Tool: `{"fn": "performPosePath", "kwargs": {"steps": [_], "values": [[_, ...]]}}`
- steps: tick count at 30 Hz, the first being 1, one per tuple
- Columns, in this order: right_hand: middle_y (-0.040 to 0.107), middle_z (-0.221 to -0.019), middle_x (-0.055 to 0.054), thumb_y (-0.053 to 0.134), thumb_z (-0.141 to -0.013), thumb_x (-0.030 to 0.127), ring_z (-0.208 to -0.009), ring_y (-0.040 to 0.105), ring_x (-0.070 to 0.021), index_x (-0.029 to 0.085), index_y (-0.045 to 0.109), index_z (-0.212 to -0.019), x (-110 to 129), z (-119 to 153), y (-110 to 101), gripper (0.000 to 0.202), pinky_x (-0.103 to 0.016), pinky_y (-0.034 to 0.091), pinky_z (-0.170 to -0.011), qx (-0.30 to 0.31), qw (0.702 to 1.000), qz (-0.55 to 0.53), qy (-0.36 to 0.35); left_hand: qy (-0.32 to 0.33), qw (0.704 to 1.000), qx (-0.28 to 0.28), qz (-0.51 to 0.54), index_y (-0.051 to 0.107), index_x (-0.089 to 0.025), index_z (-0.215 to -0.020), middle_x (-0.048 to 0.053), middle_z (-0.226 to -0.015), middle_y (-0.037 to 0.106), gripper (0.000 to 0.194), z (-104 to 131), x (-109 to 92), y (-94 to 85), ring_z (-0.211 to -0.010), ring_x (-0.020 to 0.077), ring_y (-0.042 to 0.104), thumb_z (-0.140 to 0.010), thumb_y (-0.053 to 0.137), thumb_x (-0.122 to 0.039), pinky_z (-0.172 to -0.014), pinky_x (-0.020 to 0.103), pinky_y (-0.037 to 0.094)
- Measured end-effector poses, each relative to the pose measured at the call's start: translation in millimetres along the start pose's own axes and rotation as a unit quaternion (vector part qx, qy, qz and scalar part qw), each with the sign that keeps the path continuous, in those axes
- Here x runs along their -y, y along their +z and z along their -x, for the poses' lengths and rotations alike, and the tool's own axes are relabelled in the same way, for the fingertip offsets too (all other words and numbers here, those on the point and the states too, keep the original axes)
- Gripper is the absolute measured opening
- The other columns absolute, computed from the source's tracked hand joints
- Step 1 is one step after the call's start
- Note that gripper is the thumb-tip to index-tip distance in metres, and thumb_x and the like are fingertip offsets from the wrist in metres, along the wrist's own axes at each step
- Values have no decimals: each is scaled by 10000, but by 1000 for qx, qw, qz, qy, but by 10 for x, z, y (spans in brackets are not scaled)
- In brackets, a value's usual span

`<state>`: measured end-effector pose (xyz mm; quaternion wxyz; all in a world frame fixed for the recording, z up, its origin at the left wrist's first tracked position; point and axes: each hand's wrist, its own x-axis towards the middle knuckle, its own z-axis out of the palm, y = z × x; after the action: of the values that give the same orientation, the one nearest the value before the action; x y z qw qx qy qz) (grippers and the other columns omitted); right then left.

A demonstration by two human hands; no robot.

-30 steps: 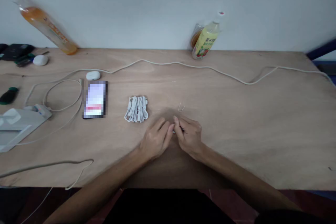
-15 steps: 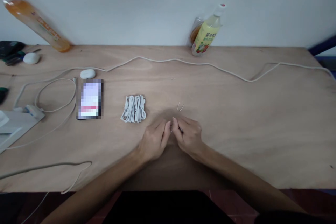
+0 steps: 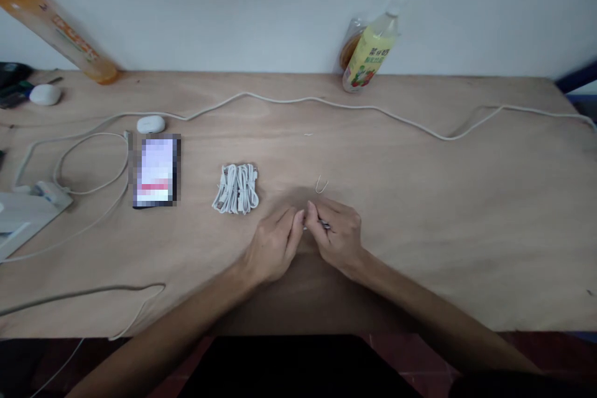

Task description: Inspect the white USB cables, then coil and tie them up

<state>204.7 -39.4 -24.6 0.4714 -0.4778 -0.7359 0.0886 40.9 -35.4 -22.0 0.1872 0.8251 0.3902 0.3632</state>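
Note:
My left hand [image 3: 274, 242] is closed, thumb and fingers pinched together near the front middle of the table. Right beside it, my right hand [image 3: 338, 233] is closed too, its thumb tip nearly meeting the left one. Pale strands of what looks like a white cable [image 3: 325, 224] show between the right fingers, and a sliver shows between the two thumbs; most of it is hidden in the hands. A thin bent pale tie [image 3: 321, 185] lies just beyond them. To the left is a row of coiled white cables [image 3: 236, 189].
A phone [image 3: 157, 171] and a white earbud case [image 3: 150, 124] lie left. A long white cord [image 3: 284, 101] crosses the wooden table [image 3: 443, 211]. A yellow-labelled bottle [image 3: 373, 53] and an orange drink bottle [image 3: 69, 37] stand by the wall. A white box [image 3: 28, 221] sits far left.
The view has shifted slightly. Both hands stay pinched close together, and a little more of the pale strands shows at the right fingers.

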Motion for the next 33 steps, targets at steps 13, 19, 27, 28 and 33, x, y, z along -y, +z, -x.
{"fn": "performPosePath", "kwargs": {"steps": [13,19,27,28,33], "values": [[483,-575,32,580,-1044,103,-547,430,-139,236,507,-629,-5,-5,-1,441,-322,327,-540,-13,996,61,-67,-51,998,22,8,539,-206,-747,-43,-610,580,538,-24,-56,-18,-483,108,496,-1221,286,-243,-527,271,422],[473,-549,49,500,-1090,128,-482,398,-112,231,473,-629,-33,-59,5,473,-301,324,-504,24,1000,7,13,-5,999,27,-15,638,-189,-858,42,-784,650,521,-12,35,-13,-699,186,597,-1214,283,-328,-658,323,505],[468,-547,39,497,-1115,264,-501,410,-123,231,462,-607,-57,-62,0,511,-298,315,-508,77,987,-52,130,-48,998,33,-13,612,-197,-906,32,-798,660,447,-22,18,5,-671,192,596,-1213,300,-289,-651,326,509],[494,-578,30,513,-1108,243,-522,424,-129,229,496,-626,-68,-62,-5,482,-306,327,-525,61,994,-29,91,-60,998,32,-4,607,-199,-913,22,-788,663,436,-29,-3,-3,-657,186,596,-1212,297,-269,-651,322,512],[491,-599,24,582,-1050,156,-548,408,-140,231,539,-633,-143,-89,-22,426,-336,309,-535,23,998,38,-52,-141,982,69,103,565,-224,-835,-9,-716,640,435,-54,-71,-57,-608,167,575,-1203,340,-284,-646,316,510]]}}
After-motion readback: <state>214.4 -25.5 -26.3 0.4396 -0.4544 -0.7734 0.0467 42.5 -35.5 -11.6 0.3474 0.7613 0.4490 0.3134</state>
